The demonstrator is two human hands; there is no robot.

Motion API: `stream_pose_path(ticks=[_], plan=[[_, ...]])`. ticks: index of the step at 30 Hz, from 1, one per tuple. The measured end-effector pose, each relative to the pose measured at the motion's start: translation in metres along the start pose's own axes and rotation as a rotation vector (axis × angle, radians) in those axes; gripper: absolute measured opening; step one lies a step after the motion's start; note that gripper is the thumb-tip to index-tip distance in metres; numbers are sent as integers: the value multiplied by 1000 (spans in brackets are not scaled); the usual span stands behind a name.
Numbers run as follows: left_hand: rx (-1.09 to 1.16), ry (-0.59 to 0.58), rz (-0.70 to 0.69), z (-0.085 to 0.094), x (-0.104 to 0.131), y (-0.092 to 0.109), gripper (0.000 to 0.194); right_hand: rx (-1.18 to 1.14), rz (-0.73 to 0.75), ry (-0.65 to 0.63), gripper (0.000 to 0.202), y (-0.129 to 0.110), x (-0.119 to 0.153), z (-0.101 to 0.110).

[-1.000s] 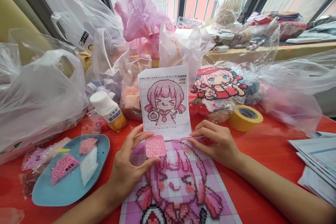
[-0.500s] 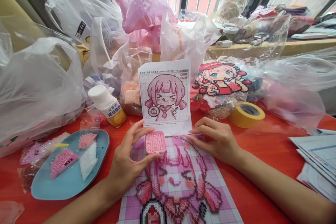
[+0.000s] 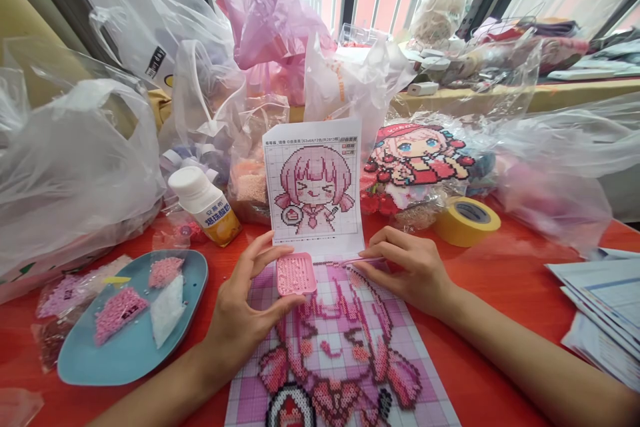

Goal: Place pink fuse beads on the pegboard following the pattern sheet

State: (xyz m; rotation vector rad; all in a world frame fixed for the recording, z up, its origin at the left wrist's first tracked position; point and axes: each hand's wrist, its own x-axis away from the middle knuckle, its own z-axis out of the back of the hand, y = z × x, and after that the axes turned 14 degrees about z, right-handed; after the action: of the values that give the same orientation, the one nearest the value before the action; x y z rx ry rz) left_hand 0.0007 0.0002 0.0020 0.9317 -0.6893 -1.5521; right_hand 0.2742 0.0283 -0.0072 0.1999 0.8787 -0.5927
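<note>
Between thumb and fingers, my left hand [image 3: 250,290] grips a small pink bead tray [image 3: 296,274] with pink beads lying in its ridges. The tray is held over the upper left of a pegboard [image 3: 425,373]. On that board a fuse-bead picture [image 3: 335,350] of a pink-haired character is partly filled with beads. My right hand [image 3: 407,270] pinches a thin pink-purple bead pen [image 3: 367,259], whose tip points left to the top of the bead picture. Behind both hands stands a printed pattern sheet [image 3: 316,193] of the same character.
At left, a blue plate [image 3: 115,370] carries several bead bags; a white-capped bottle [image 3: 203,203] stands behind it. A roll of yellow tape [image 3: 465,223] and a finished bead figure [image 3: 423,153] are right of the pattern. Plastic bags [image 3: 75,167] crowd the back; papers [image 3: 600,300] lie at right.
The whole view has shifted very slightly. Both hands hold nearly the same poses over the board, with the tray and the bead pen still in them.
</note>
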Motion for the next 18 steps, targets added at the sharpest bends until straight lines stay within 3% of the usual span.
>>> stream_pose_path(ticks=[18], plan=[[-2,-2,1,-1,0,-1,73,28,11,17,18,1,1,0]])
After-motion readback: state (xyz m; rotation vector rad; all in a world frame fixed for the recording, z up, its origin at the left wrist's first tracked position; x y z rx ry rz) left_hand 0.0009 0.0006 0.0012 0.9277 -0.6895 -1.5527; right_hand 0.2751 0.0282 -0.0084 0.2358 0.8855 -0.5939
